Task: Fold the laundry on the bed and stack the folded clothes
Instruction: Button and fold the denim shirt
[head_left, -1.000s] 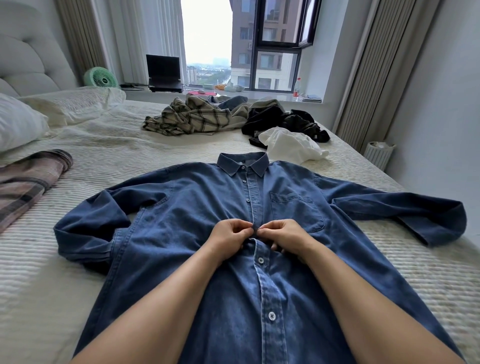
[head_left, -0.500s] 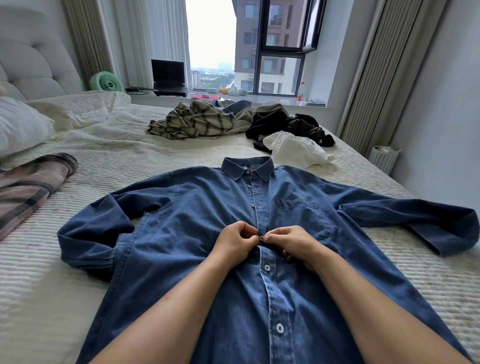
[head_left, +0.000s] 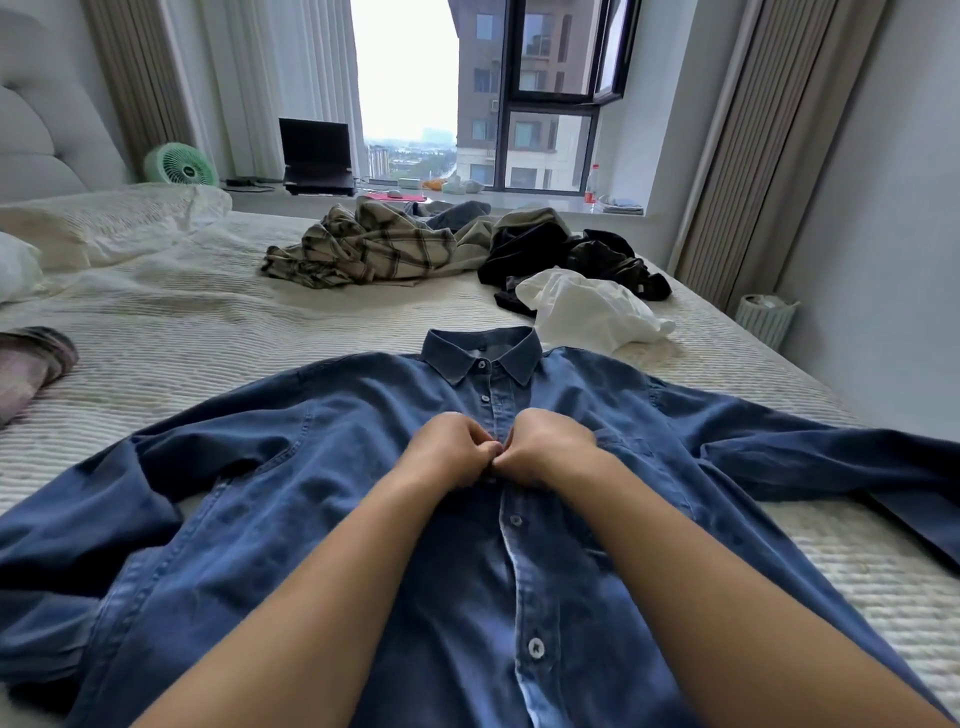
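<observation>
Denim shirt under both hands

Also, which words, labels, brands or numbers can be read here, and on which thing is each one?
None can be read.
Bottle on the sill: red label, too small and blurred.
Fan: dark mark at its hub, too small.
Laptop: screen dark, no text.
Shirt: no label or print shows.

Blue denim shirt lies face-up, sleeves spread, on the bed.
</observation>
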